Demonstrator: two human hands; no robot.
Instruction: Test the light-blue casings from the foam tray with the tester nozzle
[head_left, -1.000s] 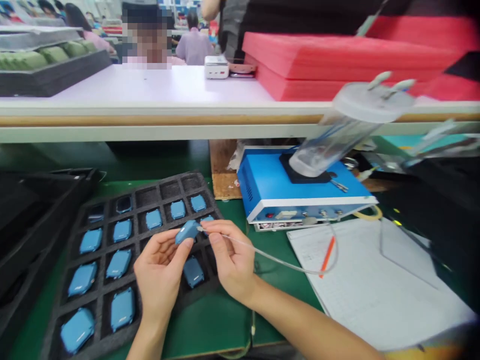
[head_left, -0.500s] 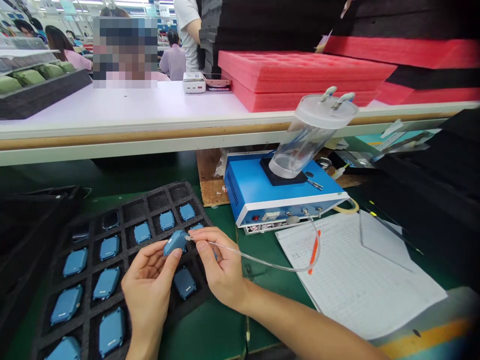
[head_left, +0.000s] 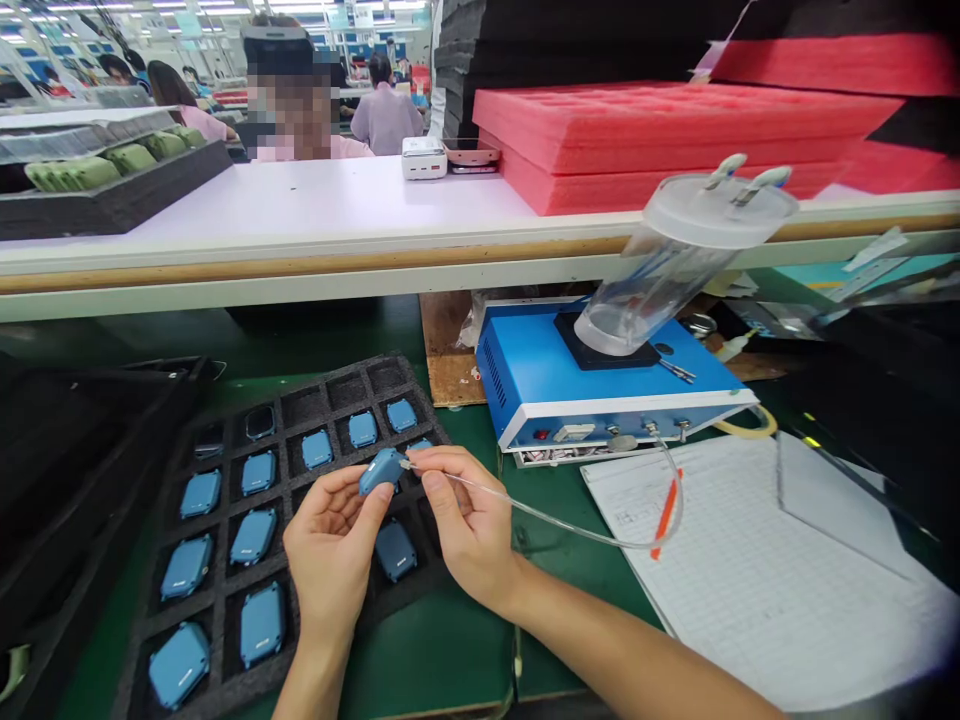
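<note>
The green table [head_left: 450,650] carries a black foam tray [head_left: 300,408] towards its left edge and, well back from its near edge, a blue machine [head_left: 517,355]. Near the tray's right edge, above it, the left hand's [head_left: 330,530] fingers grasp a blue case [head_left: 381,470]; the right hand's [head_left: 472,520] fingers pinch a thin clear tube's [head_left: 555,516] tip at its side.

I am at a desk [head_left: 442,655] in what looks like a factory workshop: a foam tray [head_left: 220,625] before me holds many matching blue cases [head_left: 262,625], and a clear tube [head_left: 555,515] runs from a switched blue machine [head_left: 521,350]. Red foam slabs [head_left: 660,130] lie stacked on my shelf [head_left: 330,210], and co-workers [head_left: 386,112] fill the long hall beyond.
</note>
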